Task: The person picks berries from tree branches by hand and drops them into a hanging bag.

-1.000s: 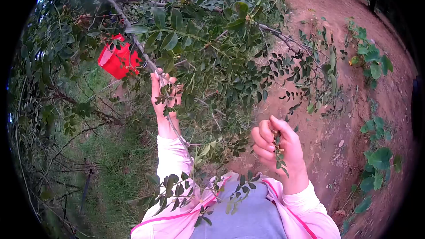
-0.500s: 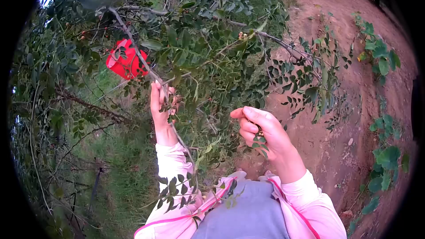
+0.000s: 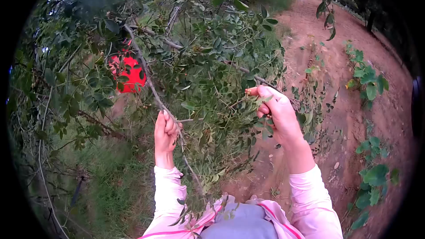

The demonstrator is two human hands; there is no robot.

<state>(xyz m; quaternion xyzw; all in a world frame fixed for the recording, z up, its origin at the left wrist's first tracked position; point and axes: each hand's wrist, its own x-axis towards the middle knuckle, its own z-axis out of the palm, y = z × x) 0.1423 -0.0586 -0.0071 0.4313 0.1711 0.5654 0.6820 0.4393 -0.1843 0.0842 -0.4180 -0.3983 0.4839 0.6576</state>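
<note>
A thin grey branch (image 3: 152, 83) runs down from the upper left, and my left hand (image 3: 166, 133) is closed around it. Further right, my right hand (image 3: 279, 114) is pinched at a small berry cluster (image 3: 249, 92) on a leafy twig, its other fingers curled in with some leaves showing at them. What lies inside the right palm is mostly hidden. A red container (image 3: 132, 76) hangs behind leaves, up and left of my left hand.
Dense leafy branches (image 3: 212, 48) fill the upper middle and left. Reddish bare soil (image 3: 318, 31) stretches along the right, with a broad-leaved creeping plant (image 3: 376, 175) on it. Grass (image 3: 110, 181) covers the ground at lower left.
My right hand has moved up to the berry cluster. My left hand, still on the branch, sits lower in view. Another leafy twig has come into view at the upper right.
</note>
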